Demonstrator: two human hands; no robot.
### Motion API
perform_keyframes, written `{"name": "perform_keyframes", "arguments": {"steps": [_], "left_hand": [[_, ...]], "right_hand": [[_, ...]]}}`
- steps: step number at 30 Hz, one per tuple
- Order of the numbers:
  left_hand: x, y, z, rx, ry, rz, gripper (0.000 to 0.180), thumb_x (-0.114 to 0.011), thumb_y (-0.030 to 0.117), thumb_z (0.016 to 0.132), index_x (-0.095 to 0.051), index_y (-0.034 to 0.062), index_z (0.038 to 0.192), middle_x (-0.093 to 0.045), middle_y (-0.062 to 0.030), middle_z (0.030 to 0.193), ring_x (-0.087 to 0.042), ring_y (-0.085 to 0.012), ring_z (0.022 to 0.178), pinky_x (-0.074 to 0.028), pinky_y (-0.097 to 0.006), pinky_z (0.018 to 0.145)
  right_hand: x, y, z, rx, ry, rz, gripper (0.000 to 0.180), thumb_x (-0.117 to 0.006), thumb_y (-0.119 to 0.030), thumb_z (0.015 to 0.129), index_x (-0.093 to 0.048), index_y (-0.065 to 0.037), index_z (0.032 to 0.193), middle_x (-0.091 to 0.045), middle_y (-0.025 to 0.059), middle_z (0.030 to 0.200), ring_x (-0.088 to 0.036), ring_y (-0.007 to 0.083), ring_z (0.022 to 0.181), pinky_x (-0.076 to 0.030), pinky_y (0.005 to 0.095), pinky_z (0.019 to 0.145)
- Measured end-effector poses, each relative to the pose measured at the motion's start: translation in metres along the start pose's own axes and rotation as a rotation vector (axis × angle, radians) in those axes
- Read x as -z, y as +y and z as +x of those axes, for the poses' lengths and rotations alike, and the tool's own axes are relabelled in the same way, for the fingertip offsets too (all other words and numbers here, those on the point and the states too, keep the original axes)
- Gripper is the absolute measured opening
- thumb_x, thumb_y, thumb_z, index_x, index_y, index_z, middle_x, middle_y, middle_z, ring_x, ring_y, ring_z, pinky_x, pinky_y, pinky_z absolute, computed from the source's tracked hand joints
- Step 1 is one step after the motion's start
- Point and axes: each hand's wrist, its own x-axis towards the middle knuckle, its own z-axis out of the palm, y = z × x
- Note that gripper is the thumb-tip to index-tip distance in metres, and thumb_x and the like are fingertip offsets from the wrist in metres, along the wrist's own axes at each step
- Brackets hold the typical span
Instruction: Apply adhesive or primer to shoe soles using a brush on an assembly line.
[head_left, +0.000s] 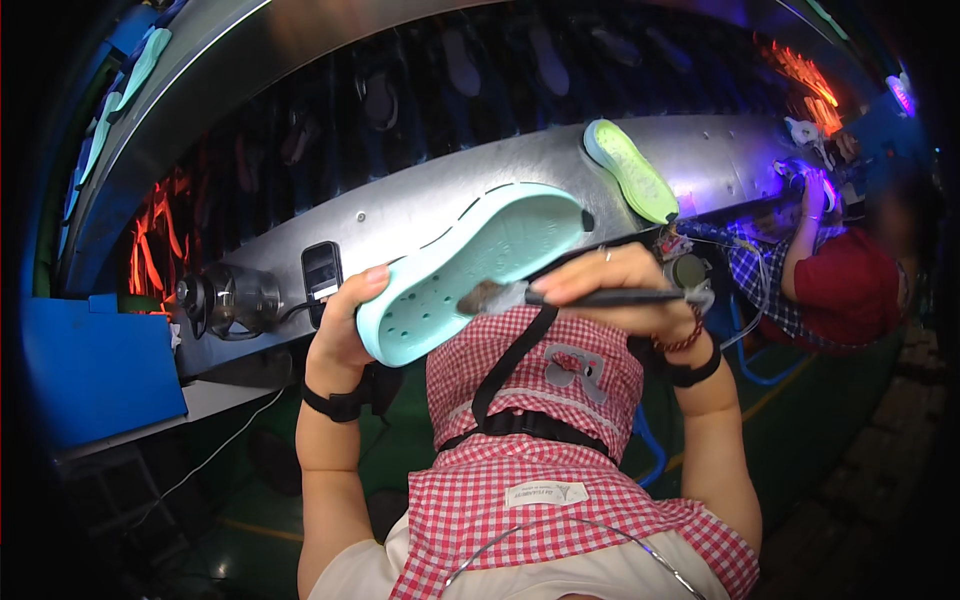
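A light turquoise shoe sole (470, 262), hollow like a shallow tray with small holes at one end, is tilted in front of me. My left hand (345, 320) grips its near left end, thumb over the rim. In my right hand (620, 290) is a brush (590, 298) with a dark handle, its fingers closed round it. The brown bristles (482, 297) touch or hover just over the inside of the sole near its right-hand rim; which of the two I cannot tell.
A metal ledge (400, 215) curves ahead, bearing a yellow-green sole (632, 172), a phone (321, 272) and a clear jug (240, 300). Beyond it runs a dark conveyor (420, 90) with several soles. A co-worker (850, 270) sits at the right under purple light; a blue box (100, 365) stands left.
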Motion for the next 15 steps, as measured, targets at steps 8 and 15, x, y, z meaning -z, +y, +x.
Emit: {"name": "perform_keyframes", "arguments": {"steps": [8, 15], "left_hand": [[0.003, -0.030, 0.024, -0.340, 0.017, -0.561, 0.066, -0.034, 0.055, 0.086, -0.037, 0.0076, 0.131, -0.036, -0.0116, 0.136, -0.034, -0.0336, 0.124, -0.030, -0.048, 0.101], [-0.023, -0.065, 0.054, -0.270, 0.103, -0.498, 0.086, -0.015, 0.071, 0.081, -0.037, 0.0004, 0.126, -0.051, -0.0190, 0.112, -0.048, -0.0330, 0.107, -0.038, -0.047, 0.093]], "right_hand": [[-0.011, -0.023, -0.002, 0.043, 0.108, 0.073, 0.022, -0.071, -0.001, 0.067, -0.066, -0.001, 0.088, -0.066, 0.0124, 0.085, -0.063, 0.0189, 0.076, -0.046, 0.0241, 0.065], [-0.041, 0.018, 0.011, -0.482, 0.351, 0.274, 0.017, -0.066, -0.007, 0.075, -0.065, 0.002, 0.090, -0.065, 0.0058, 0.077, -0.058, 0.0071, 0.070, -0.046, 0.0194, 0.062]]}}
